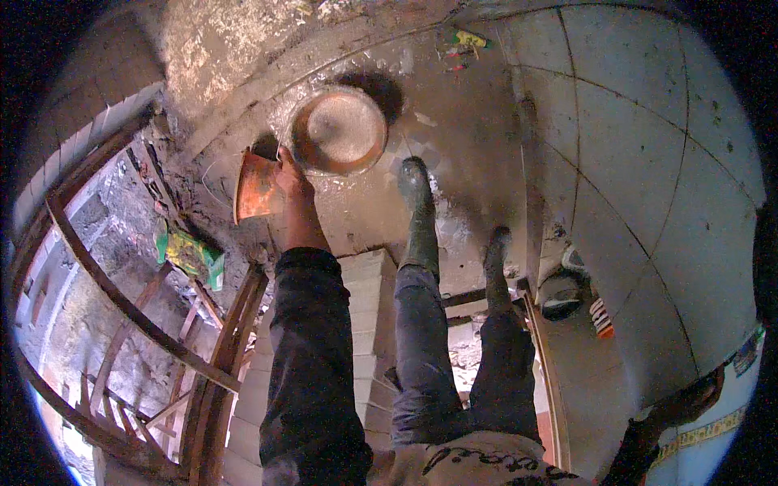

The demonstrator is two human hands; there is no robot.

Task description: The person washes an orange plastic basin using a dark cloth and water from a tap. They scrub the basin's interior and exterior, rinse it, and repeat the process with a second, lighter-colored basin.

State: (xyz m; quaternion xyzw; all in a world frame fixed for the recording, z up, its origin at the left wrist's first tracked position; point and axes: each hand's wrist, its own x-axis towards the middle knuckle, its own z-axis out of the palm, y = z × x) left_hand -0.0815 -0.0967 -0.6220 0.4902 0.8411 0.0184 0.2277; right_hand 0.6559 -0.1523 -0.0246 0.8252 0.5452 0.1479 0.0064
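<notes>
My left hand (293, 180) is closed on the side of a small orange bucket (258, 188), which is tipped on its side. A thin wire loop shows beside the bucket. Just to the right of this hand, a round basin (340, 130) with an orange-brown rim sits on the wet floor; its inside looks coated or filled with something greyish. At the far lower right, my right hand (703, 394) shows as a dark shape by the picture's rim, and its fingers cannot be made out.
My boots stand on the muddy floor (466, 174) near the basin. Large grey tiles (624, 154) cover the right side. A green and yellow bag (190, 255) lies at left, by a wooden frame (223, 364). A dark round container (562, 293) is beyond my right leg.
</notes>
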